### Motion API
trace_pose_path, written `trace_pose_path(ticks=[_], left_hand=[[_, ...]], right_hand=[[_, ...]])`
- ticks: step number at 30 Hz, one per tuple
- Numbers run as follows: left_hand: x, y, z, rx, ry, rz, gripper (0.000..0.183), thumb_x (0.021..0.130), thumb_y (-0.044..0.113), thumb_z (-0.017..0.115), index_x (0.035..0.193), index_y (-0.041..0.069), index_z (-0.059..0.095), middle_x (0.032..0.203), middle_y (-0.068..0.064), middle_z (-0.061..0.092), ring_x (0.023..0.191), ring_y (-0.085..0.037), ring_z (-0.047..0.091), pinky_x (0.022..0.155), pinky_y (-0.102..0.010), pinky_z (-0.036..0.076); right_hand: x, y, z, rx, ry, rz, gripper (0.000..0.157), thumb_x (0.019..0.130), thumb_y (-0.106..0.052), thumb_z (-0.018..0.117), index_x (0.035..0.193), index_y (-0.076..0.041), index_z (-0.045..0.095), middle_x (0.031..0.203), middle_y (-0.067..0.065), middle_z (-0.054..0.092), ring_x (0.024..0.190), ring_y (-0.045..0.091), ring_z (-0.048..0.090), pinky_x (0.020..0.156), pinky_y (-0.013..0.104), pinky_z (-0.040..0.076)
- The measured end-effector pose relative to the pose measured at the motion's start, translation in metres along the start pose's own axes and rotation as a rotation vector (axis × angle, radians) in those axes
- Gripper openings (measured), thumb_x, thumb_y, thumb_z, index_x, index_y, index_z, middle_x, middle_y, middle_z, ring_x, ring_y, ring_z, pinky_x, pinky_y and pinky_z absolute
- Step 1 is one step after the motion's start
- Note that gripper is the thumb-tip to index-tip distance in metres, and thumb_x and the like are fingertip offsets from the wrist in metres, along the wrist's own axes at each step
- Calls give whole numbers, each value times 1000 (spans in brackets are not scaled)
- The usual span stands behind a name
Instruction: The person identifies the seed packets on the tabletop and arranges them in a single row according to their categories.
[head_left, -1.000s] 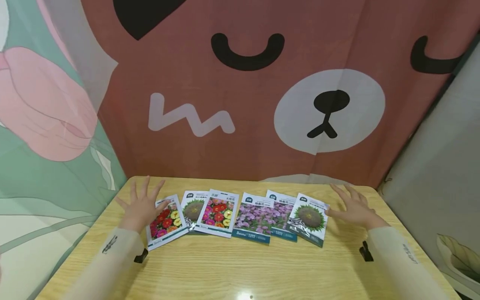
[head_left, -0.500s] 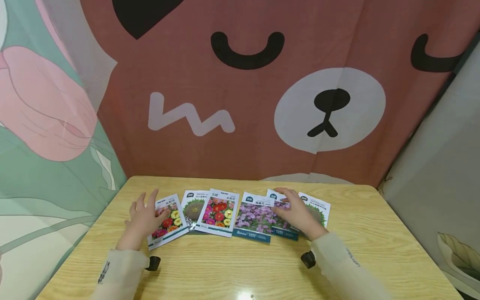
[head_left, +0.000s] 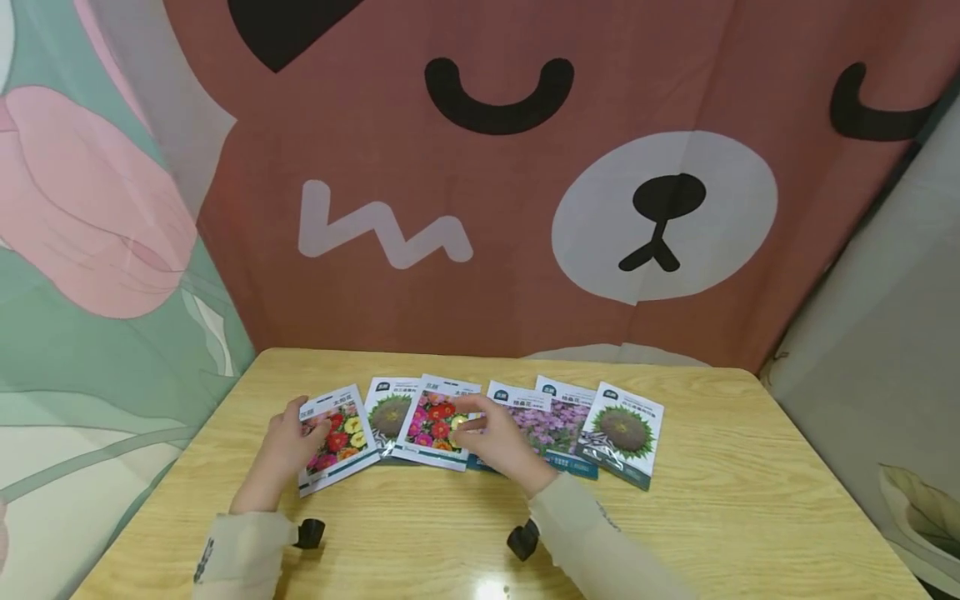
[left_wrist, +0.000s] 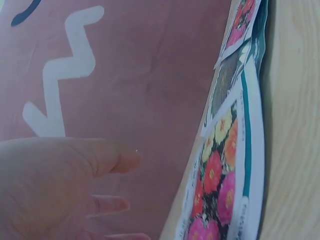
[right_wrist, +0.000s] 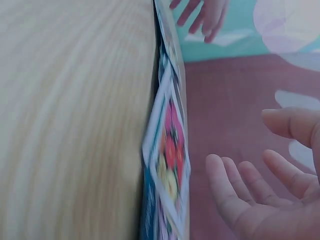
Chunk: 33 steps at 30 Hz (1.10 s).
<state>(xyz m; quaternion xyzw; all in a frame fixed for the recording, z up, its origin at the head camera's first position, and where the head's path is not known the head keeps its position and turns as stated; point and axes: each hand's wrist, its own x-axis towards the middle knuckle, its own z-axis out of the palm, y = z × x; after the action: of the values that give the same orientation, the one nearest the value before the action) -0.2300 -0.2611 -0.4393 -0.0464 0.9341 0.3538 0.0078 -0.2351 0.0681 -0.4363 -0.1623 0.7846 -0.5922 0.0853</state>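
Seed packets lie in an overlapping row on the table. My left hand hovers above the leftmost packet, a seed packet with red and yellow flowers, its fingers loosely bent; the left wrist view shows a gap between hand and packet. My right hand hangs over a second red-flower seed packet and partly hides a purple-flower seed packet. In the right wrist view its fingers are spread, gripping nothing. A sunflower seed packet sits between the two red-flower ones.
Another purple-flower packet and a sunflower packet lie at the row's right end. The wooden table backs onto a brown bear-print curtain. A grey curtain hangs on the right.
My right hand has swept left from beside the right-end sunflower packet to the middle of the row. The left hand's spread fingers have drawn in and bent. The packets remain in place.
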Motion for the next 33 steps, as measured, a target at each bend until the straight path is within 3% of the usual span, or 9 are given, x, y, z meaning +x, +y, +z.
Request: trace_pose_path(ticks=[6, 11, 19, 25, 33], left_hand=[[0, -9, -7, -35, -48, -65, 75, 108, 34, 44, 151, -17, 12, 146, -50, 24, 136, -63, 28, 112, -68, 29], [0, -10, -11, -92, -93, -103, 80, 108, 40, 41, 152, -16, 6, 149, -49, 19, 139, -62, 23, 113, -67, 27], [-1, -10, -13, -156, -145, -125, 78, 108, 37, 39, 154, -14, 2, 151, -50, 12, 141, -62, 17, 115, -68, 21], [-1, -10, -12, -172, -170, -153, 80, 108, 39, 39, 155, -11, -2, 153, -48, 9, 144, -60, 14, 117, -67, 19], [0, -10, -10, -240, -164, -169, 79, 108, 36, 41, 156, -9, -2, 154, -47, 8, 142, -59, 19, 108, -65, 38]], right_hand=[[6, 0, 41, 21, -3, -16, 45, 91, -6, 75, 133, -1, 61, 134, 21, 60, 108, 33, 65, 78, 35, 59], [10, -2, 67, 80, -4, 9, 44, 90, -4, 73, 132, 2, 62, 132, 21, 61, 108, 31, 67, 83, 36, 59], [18, -10, 101, 202, -25, 112, 44, 92, -6, 67, 135, 3, 60, 132, 19, 61, 102, 25, 69, 82, 35, 60], [21, -13, 116, 251, -20, 167, 42, 93, -5, 64, 134, 5, 59, 129, 18, 63, 109, 25, 66, 85, 37, 60], [20, -15, 122, 369, 12, 237, 39, 90, 1, 63, 128, 8, 62, 119, 18, 66, 101, 26, 69, 86, 40, 60]])
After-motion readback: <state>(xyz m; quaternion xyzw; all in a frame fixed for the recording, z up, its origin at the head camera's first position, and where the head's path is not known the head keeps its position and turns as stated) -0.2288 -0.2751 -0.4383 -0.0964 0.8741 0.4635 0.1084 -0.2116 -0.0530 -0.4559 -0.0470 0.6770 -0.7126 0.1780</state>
